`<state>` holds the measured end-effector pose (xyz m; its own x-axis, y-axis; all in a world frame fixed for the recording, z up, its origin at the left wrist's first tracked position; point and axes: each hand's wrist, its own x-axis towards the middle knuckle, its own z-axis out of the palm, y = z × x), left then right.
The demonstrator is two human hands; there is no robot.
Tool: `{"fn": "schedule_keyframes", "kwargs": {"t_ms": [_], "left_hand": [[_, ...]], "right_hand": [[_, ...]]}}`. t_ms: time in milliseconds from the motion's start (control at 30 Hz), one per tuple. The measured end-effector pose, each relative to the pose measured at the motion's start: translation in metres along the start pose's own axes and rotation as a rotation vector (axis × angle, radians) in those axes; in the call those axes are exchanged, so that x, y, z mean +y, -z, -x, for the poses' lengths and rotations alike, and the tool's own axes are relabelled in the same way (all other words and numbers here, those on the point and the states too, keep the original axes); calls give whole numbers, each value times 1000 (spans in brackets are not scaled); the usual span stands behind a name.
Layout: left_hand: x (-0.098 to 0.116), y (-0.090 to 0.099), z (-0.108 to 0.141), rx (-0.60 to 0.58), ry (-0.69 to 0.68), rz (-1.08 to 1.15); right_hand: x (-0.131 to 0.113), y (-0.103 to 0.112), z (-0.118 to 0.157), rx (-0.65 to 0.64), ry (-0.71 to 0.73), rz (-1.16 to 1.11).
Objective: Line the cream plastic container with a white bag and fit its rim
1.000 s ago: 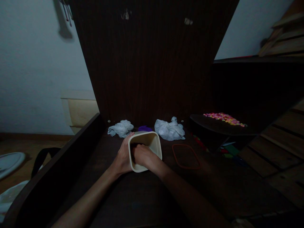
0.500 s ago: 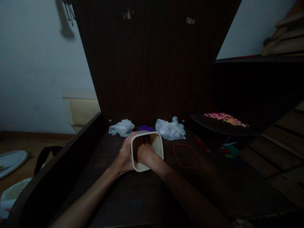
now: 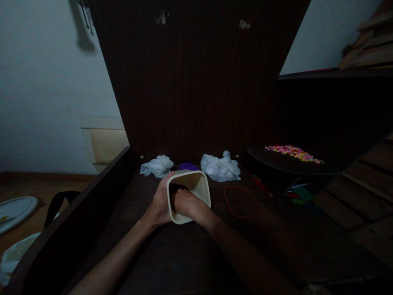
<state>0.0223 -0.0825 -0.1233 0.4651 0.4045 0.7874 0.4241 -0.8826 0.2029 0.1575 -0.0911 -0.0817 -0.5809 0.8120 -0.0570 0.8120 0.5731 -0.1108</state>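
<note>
A cream plastic container (image 3: 201, 184) is tilted with its open mouth facing me, above the dark wooden surface. My left hand (image 3: 161, 200) grips it from the left side, fingers round the outer wall. Deep in the mouth is my right hand (image 3: 184, 201), closed and pressed toward the left inner wall. Something dark shows at its fingers; I cannot make out what it is, and the fingertips are hidden. On the surface right of the container lies a reddish-brown rectangular ring (image 3: 226, 200), like a lid rim.
Behind the container are a crumpled pale cloth or bag (image 3: 157, 166), a purple item (image 3: 188, 166) and a knotted whitish bag (image 3: 220, 166). Pink and yellow bits (image 3: 293, 153) lie on a dark shelf at right. A raised dark side board (image 3: 82, 209) bounds the left.
My right hand has shifted left inside the container, and the dark patch by its fingers moved left with it. My left hand keeps its grip; the container moved only slightly.
</note>
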Motion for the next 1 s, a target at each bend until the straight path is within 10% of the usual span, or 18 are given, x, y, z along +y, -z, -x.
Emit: {"fn": "schedule_keyframes", "kwargs": {"t_ms": [300, 1000], "left_hand": [[2, -1, 1, -41, -7, 43], [12, 8, -5, 43, 206, 295]], "right_hand": [[-15, 28, 21, -122, -226, 87], [-8, 90, 83, -61, 69, -77]]}}
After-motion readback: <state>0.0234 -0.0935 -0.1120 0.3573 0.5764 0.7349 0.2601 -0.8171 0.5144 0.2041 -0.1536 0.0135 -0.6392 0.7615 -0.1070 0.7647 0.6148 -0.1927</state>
